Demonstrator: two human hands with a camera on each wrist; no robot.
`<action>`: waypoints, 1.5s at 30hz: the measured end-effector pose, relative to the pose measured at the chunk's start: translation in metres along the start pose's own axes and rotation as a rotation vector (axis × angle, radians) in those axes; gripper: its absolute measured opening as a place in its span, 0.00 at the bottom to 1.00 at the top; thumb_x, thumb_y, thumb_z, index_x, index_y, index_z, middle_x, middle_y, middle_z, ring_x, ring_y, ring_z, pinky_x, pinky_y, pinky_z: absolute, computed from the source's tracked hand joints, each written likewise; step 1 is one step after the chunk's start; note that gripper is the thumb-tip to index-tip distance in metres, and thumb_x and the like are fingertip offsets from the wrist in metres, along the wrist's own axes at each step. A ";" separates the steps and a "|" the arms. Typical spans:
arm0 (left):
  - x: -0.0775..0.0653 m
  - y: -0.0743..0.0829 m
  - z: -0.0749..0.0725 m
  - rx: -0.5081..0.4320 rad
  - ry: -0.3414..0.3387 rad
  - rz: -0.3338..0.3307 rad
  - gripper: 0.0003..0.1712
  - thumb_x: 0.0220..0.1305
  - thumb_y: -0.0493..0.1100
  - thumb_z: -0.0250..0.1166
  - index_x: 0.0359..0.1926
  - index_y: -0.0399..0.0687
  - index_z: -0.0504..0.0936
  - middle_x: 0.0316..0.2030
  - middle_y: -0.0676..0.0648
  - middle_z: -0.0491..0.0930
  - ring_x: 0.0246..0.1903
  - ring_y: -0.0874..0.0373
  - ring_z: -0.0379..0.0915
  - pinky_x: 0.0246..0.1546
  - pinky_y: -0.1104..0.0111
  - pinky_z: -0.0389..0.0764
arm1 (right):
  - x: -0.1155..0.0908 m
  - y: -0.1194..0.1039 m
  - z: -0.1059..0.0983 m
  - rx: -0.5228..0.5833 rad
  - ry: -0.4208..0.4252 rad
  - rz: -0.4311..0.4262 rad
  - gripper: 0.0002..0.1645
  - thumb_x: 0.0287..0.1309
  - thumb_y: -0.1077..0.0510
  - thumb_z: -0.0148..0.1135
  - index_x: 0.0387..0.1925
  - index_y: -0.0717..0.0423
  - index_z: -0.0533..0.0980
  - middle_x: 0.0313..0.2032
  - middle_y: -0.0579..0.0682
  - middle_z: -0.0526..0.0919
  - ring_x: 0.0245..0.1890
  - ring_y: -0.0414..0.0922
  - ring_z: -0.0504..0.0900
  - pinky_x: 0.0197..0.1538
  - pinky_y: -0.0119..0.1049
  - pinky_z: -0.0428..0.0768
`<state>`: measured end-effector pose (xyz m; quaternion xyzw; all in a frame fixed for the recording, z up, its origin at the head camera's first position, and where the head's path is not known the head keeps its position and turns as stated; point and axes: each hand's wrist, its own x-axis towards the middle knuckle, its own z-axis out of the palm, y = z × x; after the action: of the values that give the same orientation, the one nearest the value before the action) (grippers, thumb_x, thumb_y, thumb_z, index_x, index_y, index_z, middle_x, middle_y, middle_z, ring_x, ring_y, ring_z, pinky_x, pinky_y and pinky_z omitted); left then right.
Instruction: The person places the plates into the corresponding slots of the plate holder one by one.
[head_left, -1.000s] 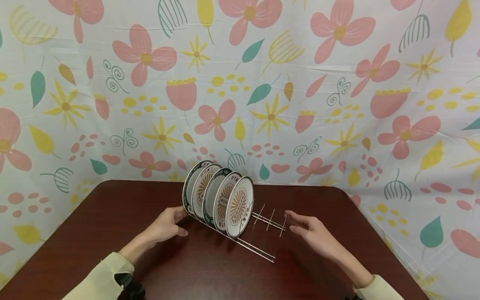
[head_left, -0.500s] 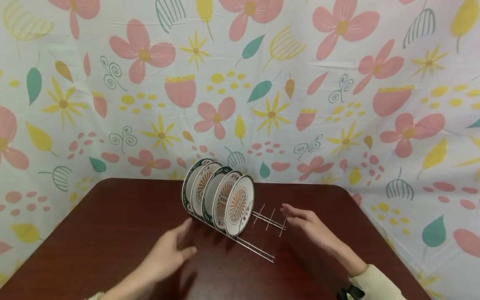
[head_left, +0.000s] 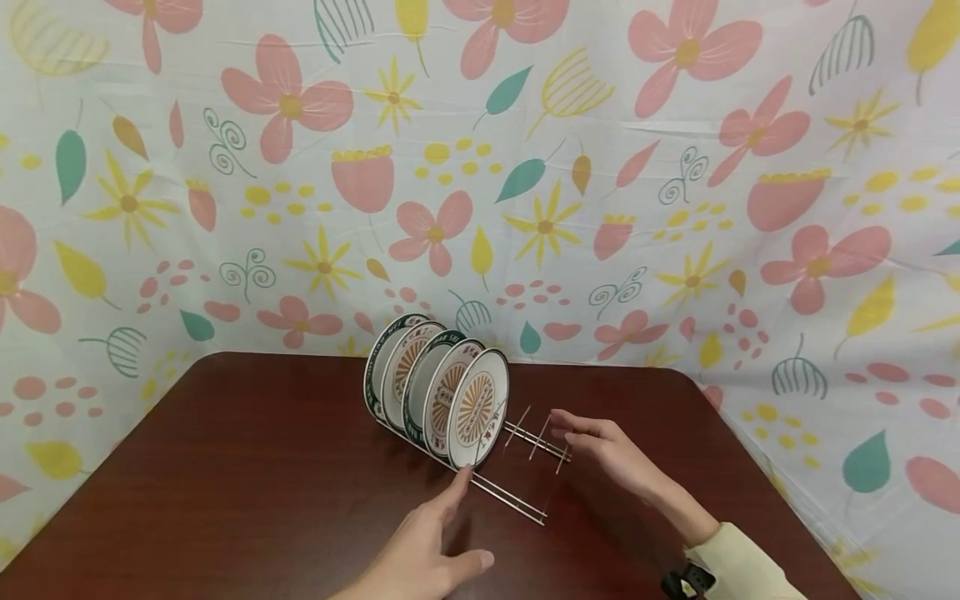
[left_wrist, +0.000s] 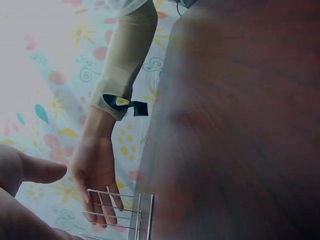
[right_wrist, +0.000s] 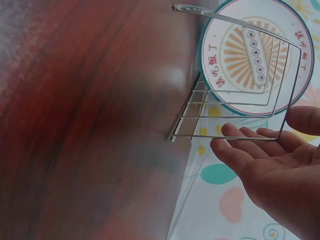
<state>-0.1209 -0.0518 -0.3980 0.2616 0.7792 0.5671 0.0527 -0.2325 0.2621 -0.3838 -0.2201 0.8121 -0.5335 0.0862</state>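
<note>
Several round plates stand on edge in the left part of a metal wire plate rack (head_left: 510, 500). The rightmost plate (head_left: 477, 408) is white with a brown sunburst and red lettering; some behind it have dark green rims. My left hand (head_left: 420, 546) is in front of the rack, index finger stretched out right at this plate's lower edge and thumb spread. At the rack's right end is my right hand (head_left: 603, 454), its fingers extended beside the last wires. In the right wrist view, the thumb and fingertips of that hand (right_wrist: 280, 170) are close to the end wire.
The rack stands on a dark reddish-brown table (head_left: 247, 467). A white cloth with pink, yellow and green flowers (head_left: 480, 167) hangs behind it. The rack's right slots, with thin upright wires (head_left: 538, 442), hold no plates.
My left hand has left the rack's left end and moved right, to the front of the rightmost plate. My right hand has shifted slightly left along the rack. The plates stay in their slots.
</note>
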 end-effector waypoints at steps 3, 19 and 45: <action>0.007 0.000 0.005 0.035 0.044 -0.029 0.58 0.62 0.46 0.76 0.82 0.31 0.51 0.78 0.30 0.54 0.70 0.32 0.63 0.70 0.45 0.66 | -0.003 -0.001 0.003 0.015 -0.014 0.001 0.30 0.79 0.63 0.48 0.75 0.75 0.61 0.73 0.72 0.65 0.71 0.67 0.69 0.67 0.48 0.74; 0.031 -0.006 0.020 0.022 0.194 -0.078 0.65 0.55 0.45 0.81 0.81 0.29 0.50 0.77 0.29 0.56 0.69 0.29 0.65 0.69 0.41 0.65 | -0.001 -0.005 0.008 -0.036 -0.030 0.004 0.31 0.81 0.57 0.49 0.77 0.69 0.63 0.74 0.68 0.65 0.75 0.65 0.64 0.71 0.52 0.68; 0.012 -0.014 0.004 0.091 0.215 -0.120 0.74 0.44 0.50 0.88 0.83 0.36 0.51 0.75 0.29 0.62 0.72 0.32 0.62 0.68 0.38 0.66 | -0.027 -0.021 0.049 -0.084 -0.211 -0.044 0.47 0.77 0.52 0.61 0.83 0.63 0.50 0.77 0.66 0.61 0.72 0.63 0.69 0.61 0.35 0.78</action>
<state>-0.1343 -0.0455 -0.4097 0.1543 0.8196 0.5517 -0.0089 -0.1843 0.2266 -0.3884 -0.2961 0.8152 -0.4746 0.1501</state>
